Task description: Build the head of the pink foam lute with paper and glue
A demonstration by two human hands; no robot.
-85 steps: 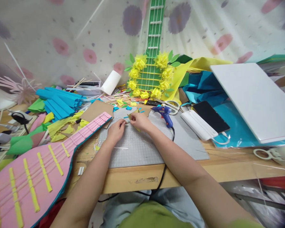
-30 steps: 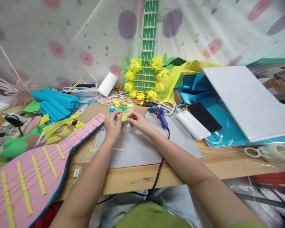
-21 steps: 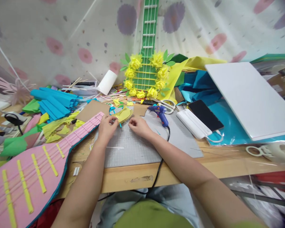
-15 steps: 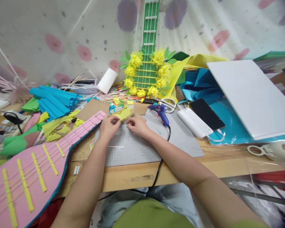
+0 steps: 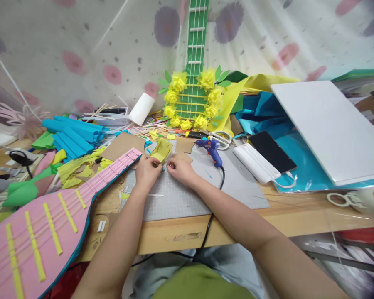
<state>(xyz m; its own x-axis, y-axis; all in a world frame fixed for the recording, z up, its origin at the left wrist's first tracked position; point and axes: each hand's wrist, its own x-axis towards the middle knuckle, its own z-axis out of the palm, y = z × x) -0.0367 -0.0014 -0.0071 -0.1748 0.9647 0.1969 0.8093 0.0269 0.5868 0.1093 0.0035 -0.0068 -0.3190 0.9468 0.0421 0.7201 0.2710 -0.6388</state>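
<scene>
Over the grey cutting mat (image 5: pixel 187 199), my left hand (image 5: pixel 147 171) is closed in a pinch at the lower end of a piece of yellow crepe paper (image 5: pixel 162 149). The paper sticks up beyond the fingertips. Close beside it, my right hand (image 5: pixel 180 169) has its thumb and fingers pressed together; whatever lies between them is too small to make out. A pink paper lute-shaped instrument (image 5: pixel 59 211) with yellow strips lies left of my left arm. Beyond my right hand rests a blue glue gun (image 5: pixel 212 151), its black cord running under my right forearm.
Behind the mat stands a green paper instrument (image 5: pixel 191 93) ringed with yellow flowers. Scissors (image 5: pixel 222 139) lie near the glue gun. A white power bank (image 5: pixel 256 162), a black phone (image 5: pixel 272 151) and a white board (image 5: pixel 333 128) are on the right. Blue crepe paper (image 5: pixel 73 133) and scraps fill the left.
The yellow paper has turned from lying flat to a more upright tilt. My hands have shifted slightly toward me, and the thin strand seen between them no longer shows.
</scene>
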